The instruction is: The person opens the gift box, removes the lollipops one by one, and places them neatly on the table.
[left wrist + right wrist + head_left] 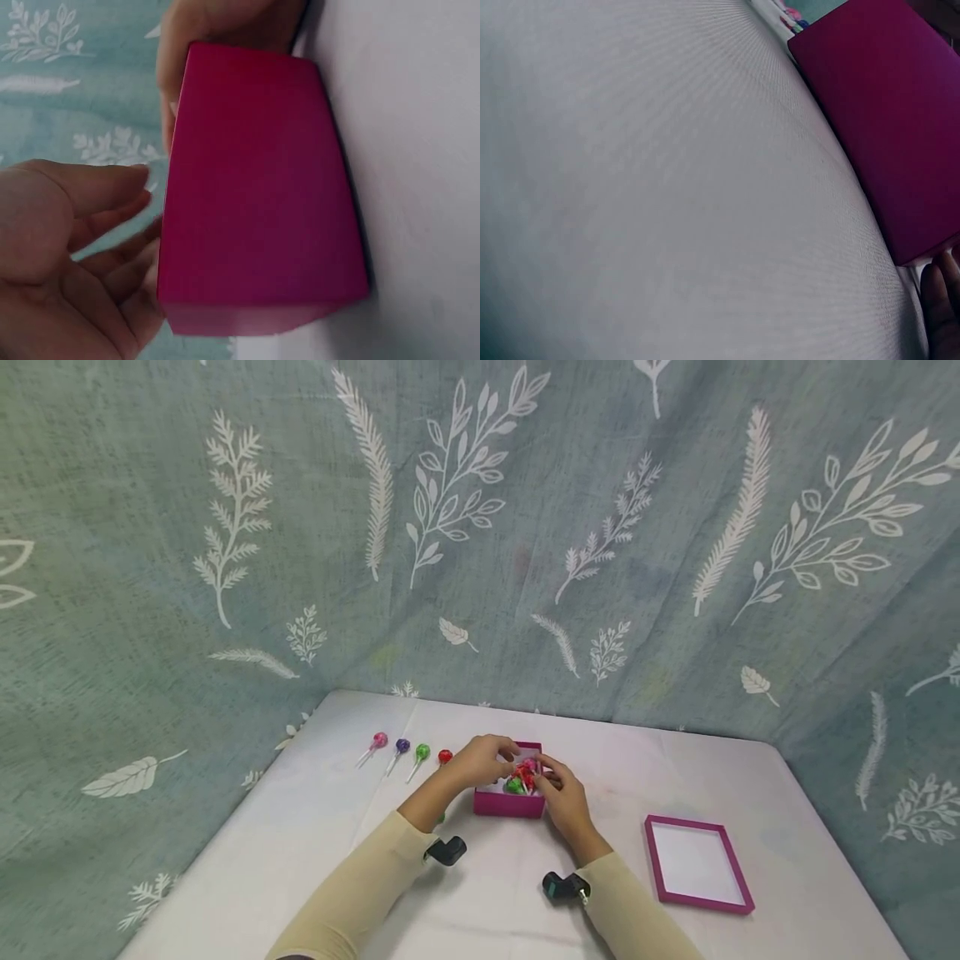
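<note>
A magenta box (pixel 509 805) stands open on the table, with red, green and pink lollipops (pixel 522 777) piled inside. My left hand (pixel 482 760) reaches over the box's left side, fingers bent loosely above the lollipops. In the left wrist view the same hand (pixel 82 247) shows a gap between thumb and fingers, holding nothing visible. My right hand (pixel 566 797) holds the box's right side, fingers at the rim. Its fingertips (pixel 937 289) show by the box's lower corner in the right wrist view. The front wall (pixel 255 180) fills the middle of the left wrist view.
Left of the box lie a pink lollipop (pixel 380 740), a purple one (pixel 402 746), a green one (pixel 423 752) and a red one (pixel 446 756). Another green lollipop (pixel 441 817) is mostly hidden by my left forearm. A magenta-rimmed lid (pixel 705 903) lies at right. Patterned cloth hangs behind.
</note>
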Tool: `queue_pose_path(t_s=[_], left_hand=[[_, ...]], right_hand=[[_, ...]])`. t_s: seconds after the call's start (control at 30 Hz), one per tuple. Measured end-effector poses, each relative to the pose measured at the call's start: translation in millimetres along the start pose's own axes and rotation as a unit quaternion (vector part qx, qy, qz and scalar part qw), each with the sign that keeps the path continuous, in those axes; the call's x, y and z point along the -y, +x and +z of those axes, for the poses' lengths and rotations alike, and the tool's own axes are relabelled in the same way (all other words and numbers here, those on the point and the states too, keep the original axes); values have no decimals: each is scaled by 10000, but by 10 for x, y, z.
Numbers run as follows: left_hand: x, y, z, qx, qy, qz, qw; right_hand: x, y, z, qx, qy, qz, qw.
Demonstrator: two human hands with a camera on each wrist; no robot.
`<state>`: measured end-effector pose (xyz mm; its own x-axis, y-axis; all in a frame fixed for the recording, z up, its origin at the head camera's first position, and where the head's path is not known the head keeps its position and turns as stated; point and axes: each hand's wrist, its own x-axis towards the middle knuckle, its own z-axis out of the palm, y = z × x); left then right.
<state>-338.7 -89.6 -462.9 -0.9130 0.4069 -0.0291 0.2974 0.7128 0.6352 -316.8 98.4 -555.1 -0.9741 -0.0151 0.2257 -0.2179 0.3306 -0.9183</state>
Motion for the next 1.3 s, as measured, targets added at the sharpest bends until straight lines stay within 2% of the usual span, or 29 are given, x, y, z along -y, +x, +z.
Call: queue_pose_path(t_s=[0.17,0.27,0.4,0.63,0.9,1.0,1.3], left_hand=[[-85,90,94,264,515,-336,9978],[-117,129,150,454,580,-606,9954],[-127,158,226,558,778,-796,9922],[-148,218,307,311,1082,-945,9891],[-134,276,370,108,1105,-1211,9864],[-144,262,376,57,1110,-1199,9865],[-211,228,219,-98,1168,-1087,9871]], right_hand=[[-15,1,6,-71,10,-111,9999],[-15,3,9,-100,40,-159,9998],[-9,-3,25,-118,3,-118,9999],[-7,-1,33,-123,36,-80,9999],[6,-4,19,-116,-81,9,9999],[9,-15,23,-115,-100,-26,9999],[9,-21,27,-170,-86,-122,9997]])
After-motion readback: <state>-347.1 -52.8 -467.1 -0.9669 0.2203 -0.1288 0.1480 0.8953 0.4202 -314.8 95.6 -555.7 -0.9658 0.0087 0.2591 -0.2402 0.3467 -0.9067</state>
